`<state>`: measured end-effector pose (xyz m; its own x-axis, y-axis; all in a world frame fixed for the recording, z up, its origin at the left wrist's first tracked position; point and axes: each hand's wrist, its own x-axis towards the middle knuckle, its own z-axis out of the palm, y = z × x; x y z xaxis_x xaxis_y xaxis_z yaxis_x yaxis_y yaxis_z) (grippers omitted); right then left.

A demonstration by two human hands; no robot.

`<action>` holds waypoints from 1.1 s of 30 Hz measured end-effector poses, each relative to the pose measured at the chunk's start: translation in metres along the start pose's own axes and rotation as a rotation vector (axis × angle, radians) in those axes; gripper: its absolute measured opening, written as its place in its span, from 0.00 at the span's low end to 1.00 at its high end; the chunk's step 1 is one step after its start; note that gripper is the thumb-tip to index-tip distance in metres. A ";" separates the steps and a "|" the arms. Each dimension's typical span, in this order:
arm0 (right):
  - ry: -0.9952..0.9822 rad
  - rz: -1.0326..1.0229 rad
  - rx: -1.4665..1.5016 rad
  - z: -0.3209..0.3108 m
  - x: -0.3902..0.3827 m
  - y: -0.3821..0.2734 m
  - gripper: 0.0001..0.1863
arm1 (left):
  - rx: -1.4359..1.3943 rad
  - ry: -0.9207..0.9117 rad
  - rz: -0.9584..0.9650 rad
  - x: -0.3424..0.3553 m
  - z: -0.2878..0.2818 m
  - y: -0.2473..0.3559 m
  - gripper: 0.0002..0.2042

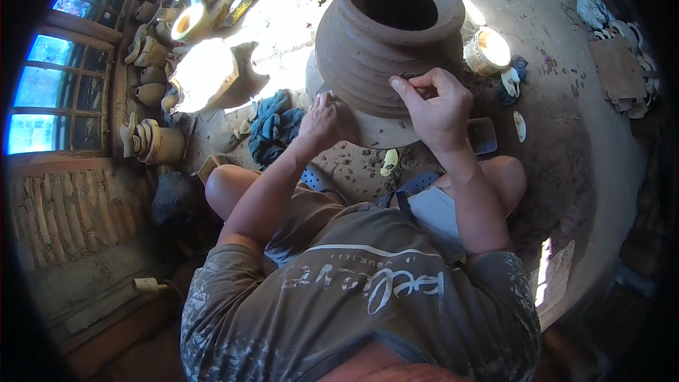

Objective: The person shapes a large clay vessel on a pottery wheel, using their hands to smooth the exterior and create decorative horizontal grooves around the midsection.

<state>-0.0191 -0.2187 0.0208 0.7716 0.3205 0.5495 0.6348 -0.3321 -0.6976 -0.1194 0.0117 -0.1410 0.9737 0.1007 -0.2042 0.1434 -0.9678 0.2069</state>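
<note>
A large brown clay pot (375, 64) with a wide rim and ridged walls stands upright on a round board (385, 132) in front of me. My right hand (440, 107) is at the pot's near right wall, thumb and bent fingers pinched together. A small dark bit shows at the fingertips, too small to name. At the near left edge of the board is my left hand (325, 124), its fingers curled over the rim. The pot's dark inside is in shadow.
A blue-green cloth (274, 126) lies left of the board, a small tray (482, 134) to its right. Beyond the pot's right side stands a bucket (488, 51). Several small pots (150, 86) line the window wall. Clay crumbs litter the floor between my feet.
</note>
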 end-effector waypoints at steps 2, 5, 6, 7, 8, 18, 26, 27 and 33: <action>-0.014 0.015 0.022 -0.004 0.000 0.004 0.17 | -0.020 -0.050 0.040 0.008 -0.008 -0.013 0.42; -0.044 0.044 0.039 -0.012 0.002 0.010 0.16 | -0.045 -0.110 0.059 0.016 -0.018 -0.032 0.46; -0.055 0.057 0.037 -0.016 0.002 0.012 0.16 | -0.054 -0.130 0.064 0.019 -0.021 -0.036 0.47; -0.063 0.098 0.036 -0.020 0.002 0.017 0.15 | -0.061 -0.145 0.066 0.023 -0.023 -0.040 0.48; -0.071 0.140 0.035 -0.024 0.003 0.023 0.15 | -0.061 -0.157 0.064 0.025 -0.026 -0.044 0.49; 0.052 0.356 0.422 -0.068 0.003 0.127 0.09 | 0.019 -0.206 0.104 0.029 -0.041 -0.043 0.59; -0.188 0.362 0.257 -0.037 -0.012 0.071 0.20 | 0.185 -0.203 -0.063 0.007 -0.006 0.018 0.52; -0.164 0.330 0.211 -0.033 -0.016 0.065 0.23 | 0.201 -0.179 -0.068 0.005 -0.002 0.033 0.48; -0.117 0.165 0.093 -0.012 -0.041 0.056 0.38 | 0.211 -0.193 0.074 -0.010 -0.006 0.108 0.36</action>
<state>-0.0148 -0.2610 -0.0358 0.8514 0.3706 0.3711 0.4895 -0.3073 -0.8161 -0.1122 -0.0924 -0.1110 0.9257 0.0023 -0.3781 0.0141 -0.9995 0.0286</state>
